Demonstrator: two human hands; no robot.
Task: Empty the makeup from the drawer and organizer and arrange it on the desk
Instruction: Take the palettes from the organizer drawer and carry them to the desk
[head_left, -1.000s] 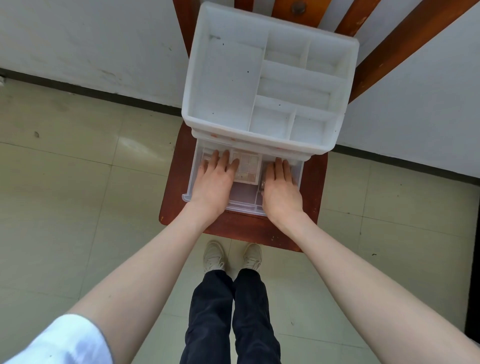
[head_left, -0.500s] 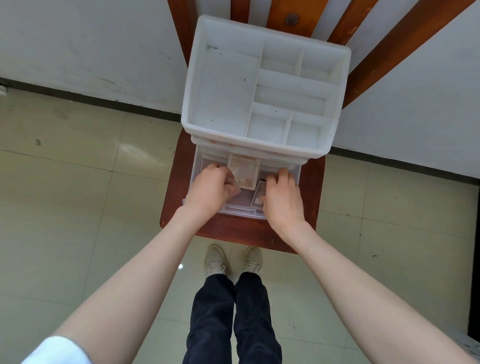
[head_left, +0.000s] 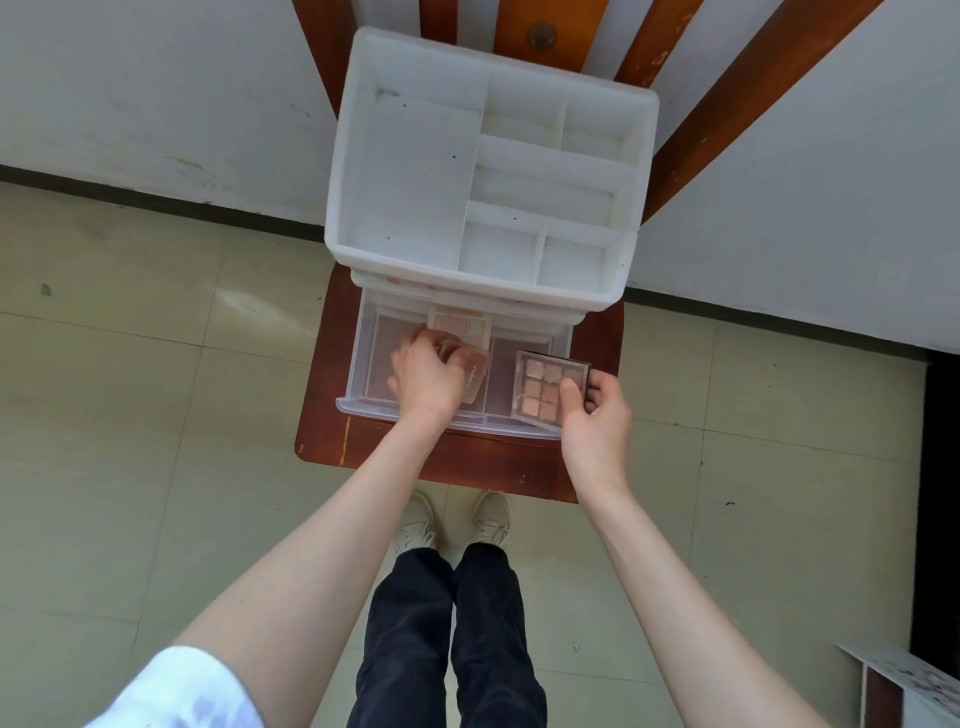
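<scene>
Clear palette (head_left: 546, 391) in right hand (head_left: 592, 415) (thumb on top)

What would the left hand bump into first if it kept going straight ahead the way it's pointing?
Probably the pale palette lying at the back of the clear drawer, just ahead of the left hand. Depth is hard to judge from above, so the hand might pass over it.

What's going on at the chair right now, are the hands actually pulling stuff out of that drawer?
Yes. A person stands over a white organizer set on a wooden chair, with its clear drawer pulled open. The right hand holds an eyeshadow palette lifted at the drawer's right end. The left hand grips a pinkish compact inside the drawer. Another palette lies at the drawer's back. The organizer's top compartments look empty.
</scene>
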